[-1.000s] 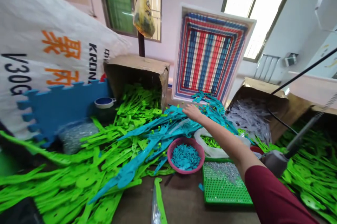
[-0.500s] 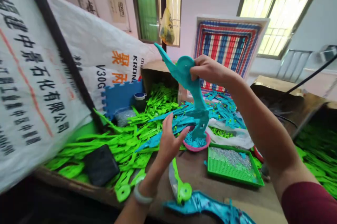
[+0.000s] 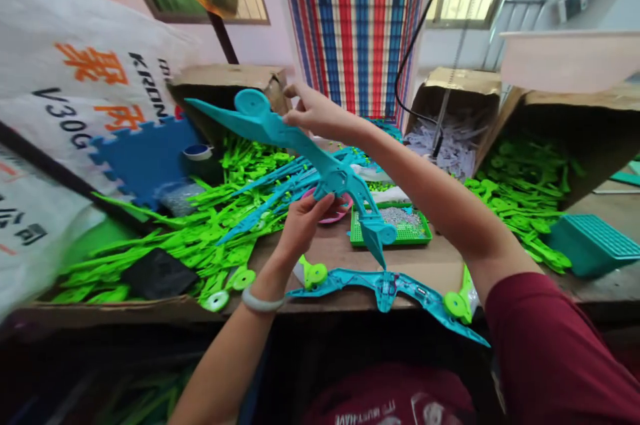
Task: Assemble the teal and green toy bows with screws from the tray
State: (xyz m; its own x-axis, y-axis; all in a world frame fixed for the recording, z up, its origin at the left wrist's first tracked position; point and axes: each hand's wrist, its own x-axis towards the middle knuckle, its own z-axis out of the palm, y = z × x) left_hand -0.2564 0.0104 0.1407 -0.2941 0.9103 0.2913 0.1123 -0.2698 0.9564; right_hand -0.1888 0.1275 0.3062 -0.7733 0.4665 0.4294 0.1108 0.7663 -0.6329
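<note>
A long blue plastic toy bow shell (image 3: 325, 168) hangs tilted above the table, with a round disc near each end. My left hand (image 3: 307, 218) grips it near the middle handle, the thumb on top. My right hand (image 3: 313, 108) pinches its upper edge just beside the upper disc; the fingertips are partly hidden. Below lies another blue bow half (image 3: 357, 280), hollow side up, with wires and small parts in its middle. A green wheel piece (image 3: 316, 275) sits at its left end and another green wheel piece (image 3: 457, 305) at its right.
Heaps of green plastic pieces (image 3: 165, 252) cover the left, with a black pad (image 3: 159, 273) on them. Behind my hands are a pink bowl (image 3: 340, 213) and a green tray (image 3: 417, 237) of small screws. A teal basket (image 3: 597, 245) and cardboard boxes (image 3: 453, 82) stand right.
The blue bow shell has swung from near upright to a slant and come closer. My left hand, open before, has closed on its middle. The view has tipped down and turned right.
</note>
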